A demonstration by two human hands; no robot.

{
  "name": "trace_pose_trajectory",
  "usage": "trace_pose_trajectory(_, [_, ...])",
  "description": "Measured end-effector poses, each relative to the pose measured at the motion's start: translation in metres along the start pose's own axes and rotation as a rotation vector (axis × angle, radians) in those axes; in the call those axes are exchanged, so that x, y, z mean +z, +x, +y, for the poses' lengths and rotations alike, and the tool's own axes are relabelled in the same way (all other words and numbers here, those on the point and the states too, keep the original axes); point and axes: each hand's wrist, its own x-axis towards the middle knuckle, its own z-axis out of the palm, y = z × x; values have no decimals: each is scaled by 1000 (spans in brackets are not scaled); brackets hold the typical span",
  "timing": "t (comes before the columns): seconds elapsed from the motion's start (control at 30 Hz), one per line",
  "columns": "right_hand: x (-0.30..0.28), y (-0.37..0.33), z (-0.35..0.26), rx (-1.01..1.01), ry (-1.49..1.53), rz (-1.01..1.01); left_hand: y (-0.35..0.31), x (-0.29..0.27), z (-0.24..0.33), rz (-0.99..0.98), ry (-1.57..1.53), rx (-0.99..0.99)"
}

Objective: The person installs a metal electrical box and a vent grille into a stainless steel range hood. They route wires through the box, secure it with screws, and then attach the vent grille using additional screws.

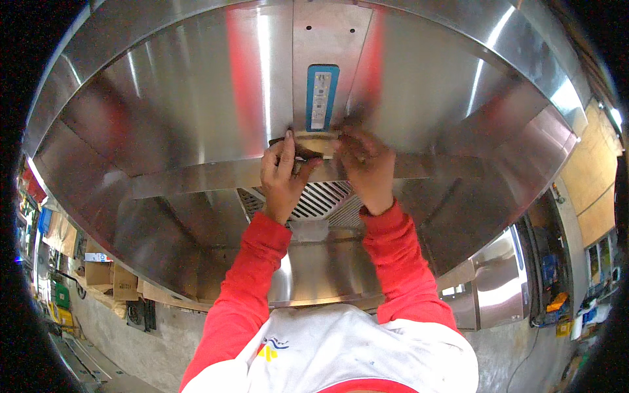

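Note:
Both hands are raised to the inside of a large curved stainless steel hood (pixel 196 78). My left hand (pixel 282 173) has its fingers and thumb closed about the edge of a small dark piece (pixel 304 152), whose kind I cannot make out. To its right, my right hand (pixel 368 169) is bent inward with the fingertips near the same spot; motion blurs them, and whether they hold anything does not show. Just above the hands, a long light strip (pixel 321 98) with a blue border sits in the steel panel. A tan patch (pixel 316 142) shows between the fingertips.
Below the hands is a slotted metal filter (pixel 321 200) inside the hood. Cardboard boxes (pixel 111 278) stand on the concrete floor (pixel 183 347) at left. A shiny steel cabinet (pixel 499 278) is at right, with tools and an orange item (pixel 558 302) beyond it.

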Motion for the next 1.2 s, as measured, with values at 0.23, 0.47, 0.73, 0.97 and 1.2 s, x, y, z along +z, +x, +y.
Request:
trace_pose_trajectory(0.23, [25, -30, 34, -103, -124, 187, 4, -3, 11, -6, 111, -59])
trace_pose_trajectory(0.47, [25, -36, 39, -89, -188, 271, 4, -23, 32, -199, 63, -221])
trace_pose_trajectory(0.73, [25, -41, 37, 60, -22, 328, -192, -161, 83, -951, -102, -823])
trace_pose_trajectory(0.97, [-3, -43, 52, -100, 29, 255, -452, -288, 150, -1431, -452, -1122])
trace_pose_trajectory(1.2, [-26, -24, 60, -67, -290, 357, -453, -320, 101, -1340, -532, -1220])
